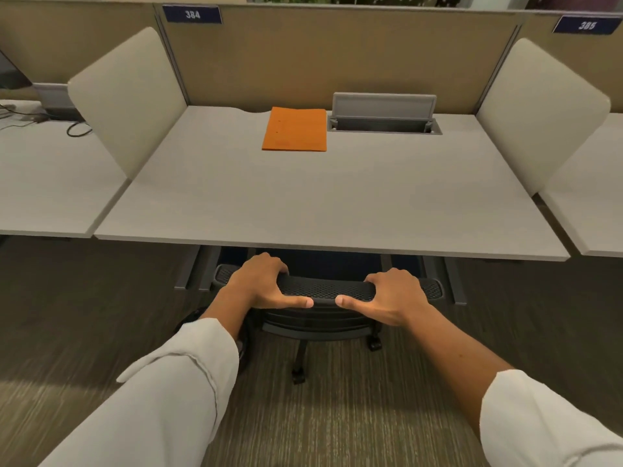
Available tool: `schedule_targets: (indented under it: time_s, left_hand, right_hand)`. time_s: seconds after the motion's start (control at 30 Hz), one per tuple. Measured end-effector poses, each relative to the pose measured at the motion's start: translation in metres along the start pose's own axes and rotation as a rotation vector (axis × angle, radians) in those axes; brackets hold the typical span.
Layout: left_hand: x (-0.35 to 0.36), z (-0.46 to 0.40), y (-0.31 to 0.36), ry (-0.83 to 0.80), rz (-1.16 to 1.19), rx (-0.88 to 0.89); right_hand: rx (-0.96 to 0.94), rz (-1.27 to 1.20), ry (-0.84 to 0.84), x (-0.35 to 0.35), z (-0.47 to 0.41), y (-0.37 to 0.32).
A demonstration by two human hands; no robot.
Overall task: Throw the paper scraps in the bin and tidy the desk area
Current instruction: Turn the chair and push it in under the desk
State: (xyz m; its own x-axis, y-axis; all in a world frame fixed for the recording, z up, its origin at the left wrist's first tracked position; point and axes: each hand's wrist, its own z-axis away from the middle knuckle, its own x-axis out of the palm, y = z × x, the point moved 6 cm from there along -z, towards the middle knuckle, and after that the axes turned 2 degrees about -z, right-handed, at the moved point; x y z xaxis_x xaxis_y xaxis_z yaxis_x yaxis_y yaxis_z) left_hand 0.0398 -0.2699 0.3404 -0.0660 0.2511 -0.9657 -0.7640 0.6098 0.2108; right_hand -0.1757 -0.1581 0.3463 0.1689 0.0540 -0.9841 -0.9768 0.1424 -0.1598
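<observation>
Left hand (261, 281) and right hand (392, 294), fingers curled, gripping mesh chair back (325, 288) at desk (303, 203). Likely rolls easily. Orange folder (295, 129) untouched.

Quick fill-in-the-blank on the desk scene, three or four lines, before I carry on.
1. Both hands grip the top of the ____ back.
2. The left hand and right hand hold it with thumbs pointing ____ each other.
3. The folder on the desk is ____.
4. The desk's sign reads ____.

Missing: chair; toward; orange; 384
</observation>
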Motion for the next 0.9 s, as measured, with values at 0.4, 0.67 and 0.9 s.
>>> schedule_targets:
  time_s: [0.4,0.67,0.9]
  left_hand:
    - [-0.002,-0.035,-0.036,-0.009,0.096,0.022]
    - [-0.001,-0.072,-0.053,-0.105,-0.055,0.058]
    - [0.006,-0.084,-0.056,-0.114,-0.039,0.073]
  right_hand:
    - [-0.01,0.041,0.017,0.008,-0.047,-0.006]
    - [0.069,0.047,-0.099,0.013,-0.077,0.0]
    - [0.036,0.058,-0.085,0.016,-0.091,0.004]
